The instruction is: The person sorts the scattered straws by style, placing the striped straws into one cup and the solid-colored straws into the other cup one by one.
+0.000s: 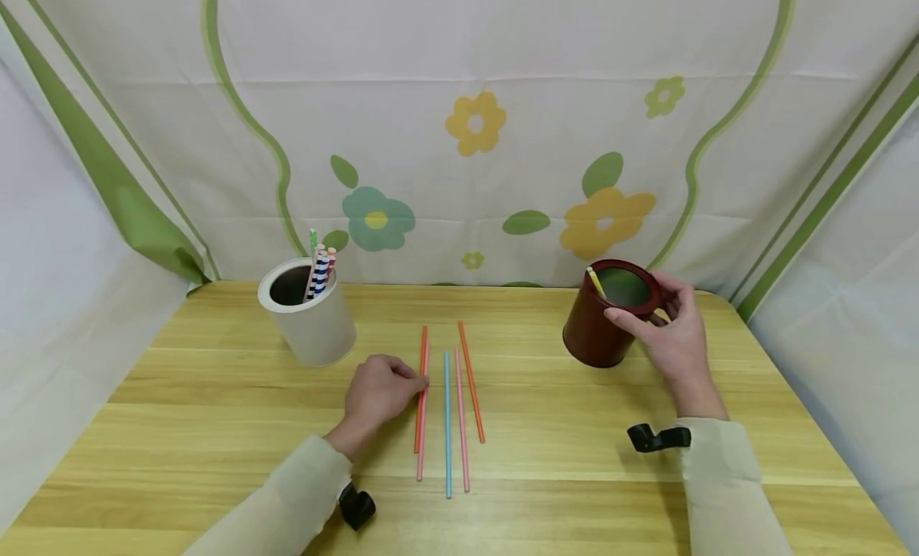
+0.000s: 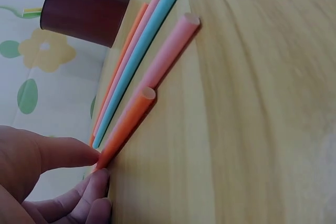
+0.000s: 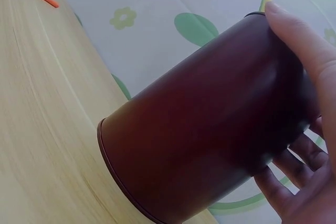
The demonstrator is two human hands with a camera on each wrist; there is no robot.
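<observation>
Near the middle of the table, my left hand (image 1: 383, 391) pinches the leftmost orange straw (image 2: 132, 119) between thumb and fingers. A pink straw (image 1: 421, 451) lies right against it, partly under the fingertips. Just to the right lie a blue straw (image 1: 448, 428), another pink straw (image 1: 462, 428) and another orange straw (image 1: 471, 380), all on the wood. My right hand (image 1: 673, 333) grips a dark red cup (image 1: 596, 329) by its right side, thumb at the rim. The cup stands on the table with a yellow straw (image 1: 595, 281) leaning inside. Some right fingers are hidden behind the cup.
A white cup (image 1: 321, 329) stands at the back left, holding several patterned straws (image 1: 319, 275). Behind the table edge hangs a floral curtain (image 1: 431, 53). The wooden tabletop (image 1: 546, 476) extends toward me between both forearms.
</observation>
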